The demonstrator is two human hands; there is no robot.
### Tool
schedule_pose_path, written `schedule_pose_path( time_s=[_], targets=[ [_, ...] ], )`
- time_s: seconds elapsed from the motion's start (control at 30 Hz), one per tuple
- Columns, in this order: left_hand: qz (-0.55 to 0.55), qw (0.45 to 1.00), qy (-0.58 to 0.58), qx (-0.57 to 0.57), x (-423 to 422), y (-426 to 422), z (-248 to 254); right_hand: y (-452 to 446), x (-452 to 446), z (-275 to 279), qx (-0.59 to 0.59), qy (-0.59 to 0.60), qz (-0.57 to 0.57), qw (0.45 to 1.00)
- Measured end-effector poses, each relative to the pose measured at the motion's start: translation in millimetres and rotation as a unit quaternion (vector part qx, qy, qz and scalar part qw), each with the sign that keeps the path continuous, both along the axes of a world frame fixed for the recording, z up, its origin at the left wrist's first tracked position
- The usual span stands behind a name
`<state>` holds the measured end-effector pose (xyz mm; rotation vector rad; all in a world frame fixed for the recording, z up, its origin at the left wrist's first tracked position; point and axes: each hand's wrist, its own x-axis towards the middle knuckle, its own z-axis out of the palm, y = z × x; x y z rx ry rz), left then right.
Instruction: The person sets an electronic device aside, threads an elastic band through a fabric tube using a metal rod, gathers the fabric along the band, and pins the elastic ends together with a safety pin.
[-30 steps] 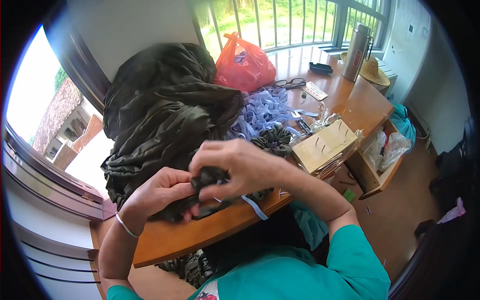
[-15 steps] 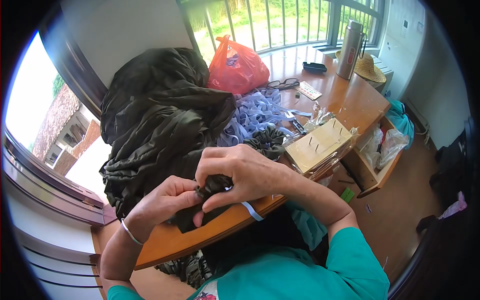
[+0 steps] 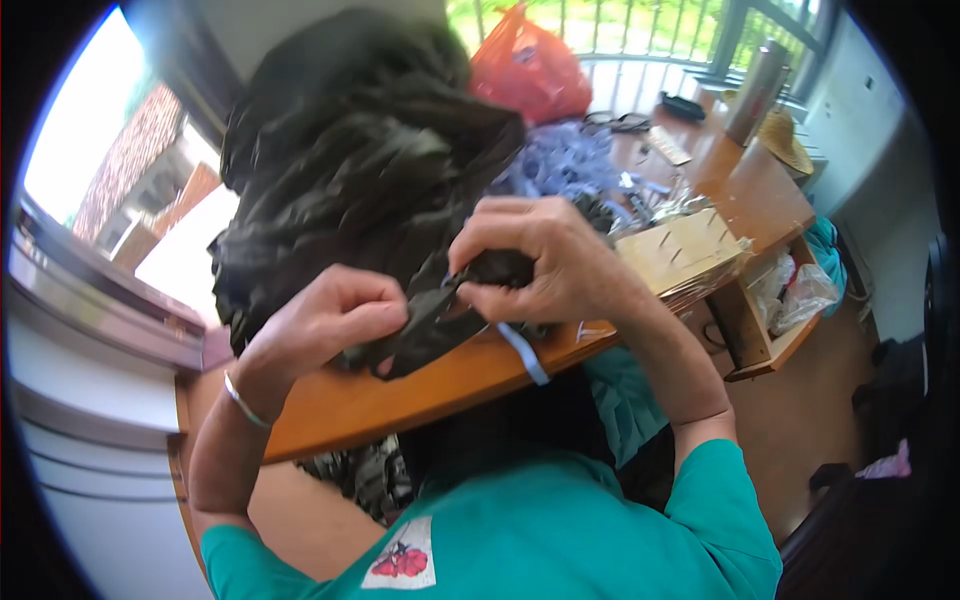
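Over the front edge of the table, a small dark olive fabric piece is stretched between both hands. My left hand is closed, pinching its left end between thumb and fingers. My right hand grips the gathered right part, with a dark bunch of cloth inside the curled fingers. Below the right hand, a pale blue elastic strip hangs across the table edge; whether it joins the held fabric I cannot tell. Behind the hands rises a large heap of dark olive cloth.
Pale blue elastic strips lie beside a red plastic bag. A wooden block with upright nails sits right of my right hand, above an open drawer. Glasses and a steel flask stand farther back.
My hands have moved apart, drawing out the dark fabric between them; the right hand is farther right and up. The view has shifted and blurred somewhat.
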<state>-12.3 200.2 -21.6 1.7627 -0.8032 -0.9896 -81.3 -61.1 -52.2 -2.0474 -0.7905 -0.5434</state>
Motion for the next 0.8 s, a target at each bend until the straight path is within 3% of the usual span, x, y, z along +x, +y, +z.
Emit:
schedule_pose_path(
  time_s=[0.17,0.33,0.4,0.43,0.53,0.63,0.73,0.8],
  targets=[
    [0.063,0.997,-0.012,0.043,-8.8,-12.5,-1.9,15.6,-6.4,5.7,-0.107,-0.039,-0.047,0.992],
    [0.037,0.998,0.044,-0.031,-10.8,-13.8,-11.0,14.7,-9.5,6.9,-0.165,-0.068,-0.044,0.983],
    [0.048,0.993,0.089,-0.054,-13.1,-12.3,-4.9,9.9,-11.4,6.6,-0.13,-0.027,-0.017,0.991],
    [0.029,0.978,0.14,-0.152,-8.5,-8.9,-14.7,6.0,-10.7,6.3,-0.109,-0.015,-0.015,0.994],
    [0.025,0.97,0.11,-0.217,-2.6,-5.7,-32.7,-4.3,-5.8,2.0,-0.043,0.02,0.003,0.999],
    [0.073,0.983,0.039,-0.167,-3.5,-9.9,-36.6,-7.9,-2.8,-5.1,-0.041,0.022,0.001,0.999],
    [0.068,0.99,0.003,-0.125,-1.1,-16.5,-29.7,-0.4,-10.2,5.9,-0.165,-0.022,-0.047,0.985],
    [0.068,0.991,-0.015,-0.116,-2.9,-23.5,-21.4,11.1,-15.4,7.3,-0.178,-0.037,-0.069,0.981]
  ],
)
